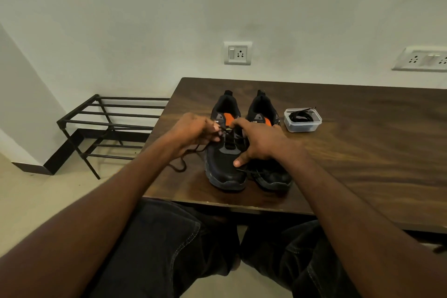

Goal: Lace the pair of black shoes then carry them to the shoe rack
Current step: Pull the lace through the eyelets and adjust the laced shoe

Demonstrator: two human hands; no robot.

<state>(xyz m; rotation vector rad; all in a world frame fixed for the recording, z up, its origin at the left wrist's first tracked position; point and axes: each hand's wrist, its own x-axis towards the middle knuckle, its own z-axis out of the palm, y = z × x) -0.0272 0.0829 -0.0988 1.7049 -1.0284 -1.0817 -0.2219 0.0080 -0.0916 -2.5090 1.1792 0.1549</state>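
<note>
Two black shoes with orange tongues stand side by side on the dark wooden table (362, 143), toes toward me. The left shoe (223, 169) has a black lace (183, 159) partly threaded through its eyelets, and the loose end trails off to the left over the table edge. My left hand (193, 133) pinches the lace beside the upper eyelets. My right hand (258, 143) grips the left shoe from the right, its thumb pressing on the toe area and its fingers over the eyelets. The right shoe (268, 174) is partly hidden behind my right hand.
A small clear plastic tub (302, 120) holding another black lace sits to the right of the shoes. A black metal shoe rack (106, 126) stands on the floor left of the table, against the wall. My legs are under the table's near edge.
</note>
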